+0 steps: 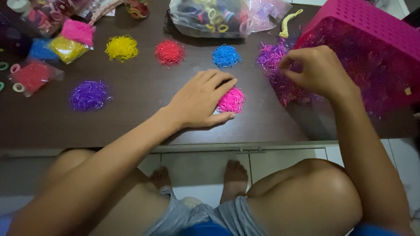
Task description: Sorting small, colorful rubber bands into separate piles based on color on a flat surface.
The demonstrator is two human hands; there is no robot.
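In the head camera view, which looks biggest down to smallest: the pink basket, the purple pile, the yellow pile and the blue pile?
1. Pink basket
2. Purple pile
3. Yellow pile
4. Blue pile
Purple and yellow look close; purple lies nearer the camera, so that order is unsure.

Pretty dim indoor light here, and the dark worktop (131, 118) is soaking most of it up. A soft sheen is showing on the clear plastic bag (227, 17) at the worktop's far edge. The left hand (199, 102) is casting a faint shadow beside itself. Edges are bending a bit, wide-lens style; knees below the worktop are looking soft.
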